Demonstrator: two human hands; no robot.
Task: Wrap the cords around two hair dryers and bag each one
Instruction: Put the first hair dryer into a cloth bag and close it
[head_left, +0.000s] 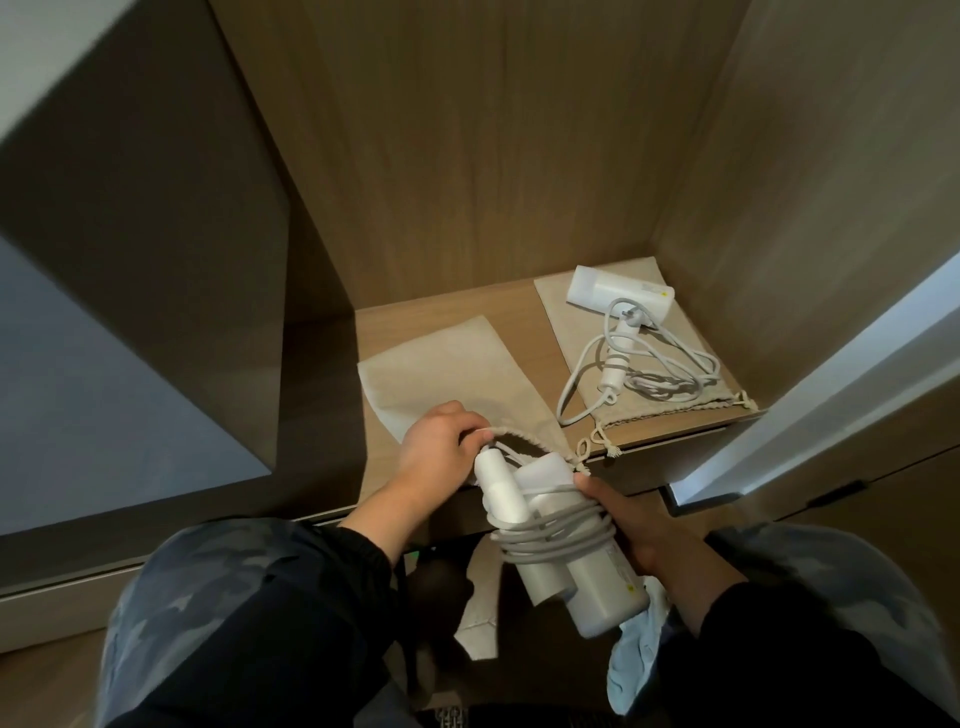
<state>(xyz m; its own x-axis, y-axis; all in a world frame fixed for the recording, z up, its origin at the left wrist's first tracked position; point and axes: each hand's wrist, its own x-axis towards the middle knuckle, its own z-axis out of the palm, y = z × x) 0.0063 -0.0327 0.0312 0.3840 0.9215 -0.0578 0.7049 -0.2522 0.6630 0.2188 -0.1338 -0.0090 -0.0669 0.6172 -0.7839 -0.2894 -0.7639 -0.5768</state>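
Note:
A white hair dryer (582, 561) with its grey cord wound around the body is held in front of the shelf edge. My right hand (644, 535) grips its body from the right. My left hand (436, 447) pinches the drawstring rim of a beige cloth bag (447, 374) that lies flat on the shelf, its mouth lifted at the dryer's nose. A second white hair dryer (618, 293) lies at the back right on another beige bag (670, 379), with its cord (649, 374) loose and spread over the bag.
The work happens on a wooden shelf (395, 322) inside a cabinet with wood walls at the back and both sides. An open cabinet door (810, 374) stands at the right. A light blue cloth (639, 660) hangs near my right sleeve.

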